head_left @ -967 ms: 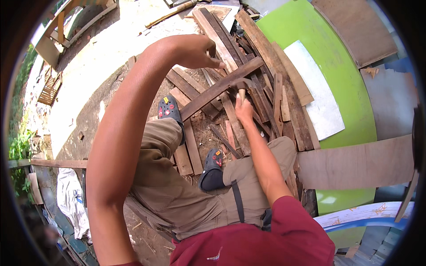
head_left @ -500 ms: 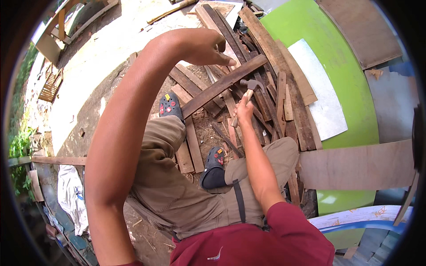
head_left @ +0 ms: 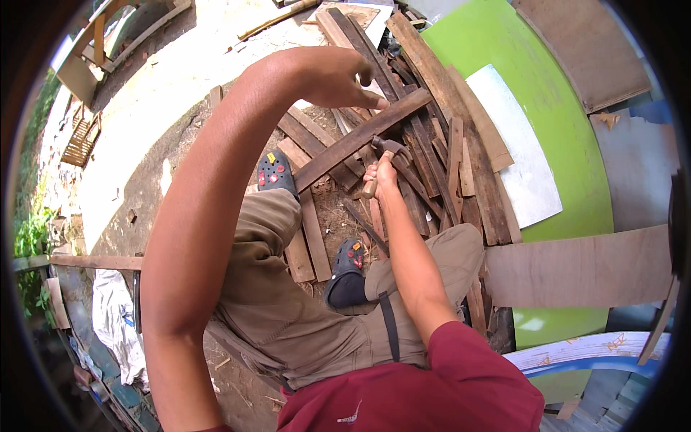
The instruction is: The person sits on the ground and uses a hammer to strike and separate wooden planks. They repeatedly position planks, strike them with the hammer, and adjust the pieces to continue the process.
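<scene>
hammer (head_left: 380, 160): wooden handle, dark metal head, held upright over the planks
plank (head_left: 363, 137): long, dark, lying slantwise across the pile
</scene>
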A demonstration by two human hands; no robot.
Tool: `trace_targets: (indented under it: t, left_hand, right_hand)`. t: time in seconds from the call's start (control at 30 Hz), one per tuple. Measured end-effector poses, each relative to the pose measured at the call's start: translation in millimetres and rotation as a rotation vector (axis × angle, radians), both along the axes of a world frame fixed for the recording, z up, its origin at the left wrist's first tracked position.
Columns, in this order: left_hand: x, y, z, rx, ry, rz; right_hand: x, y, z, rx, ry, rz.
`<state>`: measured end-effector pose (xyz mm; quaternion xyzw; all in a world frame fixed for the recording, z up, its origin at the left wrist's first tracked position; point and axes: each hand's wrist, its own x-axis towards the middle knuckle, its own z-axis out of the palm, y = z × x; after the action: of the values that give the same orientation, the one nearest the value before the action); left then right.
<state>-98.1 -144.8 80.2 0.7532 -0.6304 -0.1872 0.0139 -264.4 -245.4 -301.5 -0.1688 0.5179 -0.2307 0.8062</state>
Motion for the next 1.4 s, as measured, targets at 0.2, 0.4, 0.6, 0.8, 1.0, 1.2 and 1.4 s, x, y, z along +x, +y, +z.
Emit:
trace_targets:
  t: [0.2,0.4,0.6,0.8,1.0,1.2,1.4]
  left_hand:
    - [1,5,0,-0.015,0.031,0.014]
    - [8,17,1,0.001,0.052,0.041]
    - [21,34,2,0.032,0.072,0.050]
    - [19,62,13,0.005,0.155,0.117]
    - [30,83,5,-0.018,0.084,0.220]
    - [31,78,17,-0.024,0.148,0.189]
    - [21,83,18,0.039,0.188,0.184]
  right_hand:
    - [4,1,-16,0.003,-0.082,-0.171]
    - [13,26,-5,-0.063,-0.033,-0.083]
    - [-5,9,-27,-0.013,-0.130,0.119]
    - [-23,-15,6,-0.137,-0.031,-0.209]
    - [4,-29,17,-0.313,0.111,-0.413]
    - [-2,6,-1,-0.125,0.098,0.003]
    - [21,-11,7,-0.183,0.070,-0.417]
